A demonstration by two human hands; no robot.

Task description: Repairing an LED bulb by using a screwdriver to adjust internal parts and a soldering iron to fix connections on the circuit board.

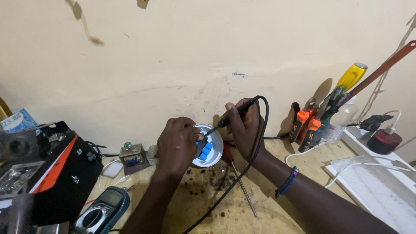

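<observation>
Two hands: both were at the white round housing (208, 151), held tilted on edge over the bench (260, 195) near the wall.
Left hand (177, 145): my fingers were closed round the housing's left rim, steadying it with its open face turned to my right.
Right hand (243, 125): I had it wrapped shut on the black iron (236, 113), pen-fashion, its cable (242, 173) looping over my wrist and down toward me.
Tip: it sat inside the housing, at or touching the upper edge of the blue parts (206, 151); I could not tell the exact contact point.
Step in hand: by my judgement, working a joint inside the housing with the iron, mid-way rather than starting or ending.
Next move calls for: a still left grip, a light steady tip, and keeping my left fingertips off the hot end, which was just beside them.
Housing contents: a small cluster of blue blocks on a darker piece, toward the middle; the rest of the inside was white.
Tool stand, right: orange-handled pliers (308, 125) and a yellow-handled driver (352, 76) stood upright against the wall, with a clear bottle (340, 125) just beside them; what it held I could not tell.
Red-capped pot (384, 141): sat on the white shelf far right, contents hidden.
Bench, near me: a screwdriver (240, 182) lay under my right wrist; a meter (103, 210) lay at the lower left.
</observation>
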